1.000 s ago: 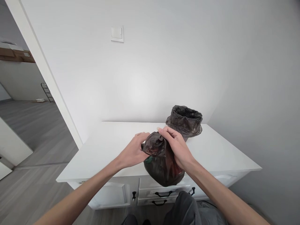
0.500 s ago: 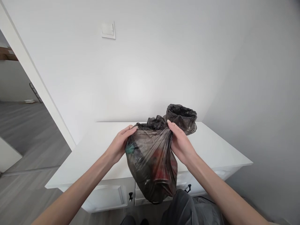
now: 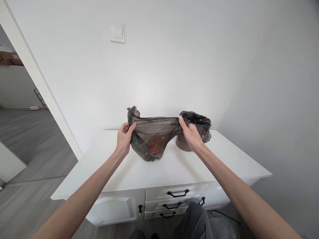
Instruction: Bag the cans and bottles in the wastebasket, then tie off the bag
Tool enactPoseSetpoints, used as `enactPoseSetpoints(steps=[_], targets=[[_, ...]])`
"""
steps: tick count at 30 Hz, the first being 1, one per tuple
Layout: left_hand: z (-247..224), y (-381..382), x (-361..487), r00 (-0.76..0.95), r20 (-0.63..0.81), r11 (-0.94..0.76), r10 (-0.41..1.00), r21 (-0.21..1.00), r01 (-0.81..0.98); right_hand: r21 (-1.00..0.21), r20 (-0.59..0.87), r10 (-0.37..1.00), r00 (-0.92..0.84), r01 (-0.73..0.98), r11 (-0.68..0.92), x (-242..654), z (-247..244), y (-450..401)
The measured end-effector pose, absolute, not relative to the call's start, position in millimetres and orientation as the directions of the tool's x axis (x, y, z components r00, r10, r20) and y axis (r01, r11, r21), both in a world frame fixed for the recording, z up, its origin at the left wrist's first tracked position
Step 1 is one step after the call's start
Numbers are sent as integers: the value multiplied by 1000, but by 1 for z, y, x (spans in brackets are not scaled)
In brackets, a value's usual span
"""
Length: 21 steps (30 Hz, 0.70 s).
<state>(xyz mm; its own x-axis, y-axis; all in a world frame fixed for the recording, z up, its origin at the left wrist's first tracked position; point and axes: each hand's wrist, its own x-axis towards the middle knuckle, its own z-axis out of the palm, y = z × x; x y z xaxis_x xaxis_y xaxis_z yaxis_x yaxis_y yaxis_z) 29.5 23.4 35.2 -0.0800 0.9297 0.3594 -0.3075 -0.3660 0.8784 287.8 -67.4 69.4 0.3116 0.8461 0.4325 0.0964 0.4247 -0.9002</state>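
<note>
Stretching wider than before, filled bag [image 3: 153, 136], left fingers [image 3: 132, 127] and right fingers [image 3: 183, 123] pinching it

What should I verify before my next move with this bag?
1. Left hand gripping the translucent black trash bag: ok, it pinches one side.
2. Right hand gripping the bag: ok, the film is stretched taut between both hands.
3. Right hand clear of the lined bin: cannot tell, they overlap in view.
4. Bin upright on the white cabinet: ok.
5. Bag contents identified: cannot tell, only red and green shapes show through.
</note>
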Motion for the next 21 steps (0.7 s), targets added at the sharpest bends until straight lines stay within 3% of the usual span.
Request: enactPoseSetpoints(steps=[6, 11, 16, 21], targets=[[-21, 1, -6, -301, 379, -418, 875, 905, -75, -800, 518, 849, 107, 411, 437, 274, 16, -100], [-70, -46, -36, -469, 307, -324, 828, 945, 47, -724, 510, 859, 32, 554, 410, 228, -65, -134], [-104, -62, -47, -433, 199, -217, 879, 976, 9, -756, 457, 884, 100, 567, 327, 189, -116, -136], [-129, -45, -52, -370, 197, -185, 908, 980, 68, -762, 418, 900, 127, 588, 271, 189, -117, -122]])
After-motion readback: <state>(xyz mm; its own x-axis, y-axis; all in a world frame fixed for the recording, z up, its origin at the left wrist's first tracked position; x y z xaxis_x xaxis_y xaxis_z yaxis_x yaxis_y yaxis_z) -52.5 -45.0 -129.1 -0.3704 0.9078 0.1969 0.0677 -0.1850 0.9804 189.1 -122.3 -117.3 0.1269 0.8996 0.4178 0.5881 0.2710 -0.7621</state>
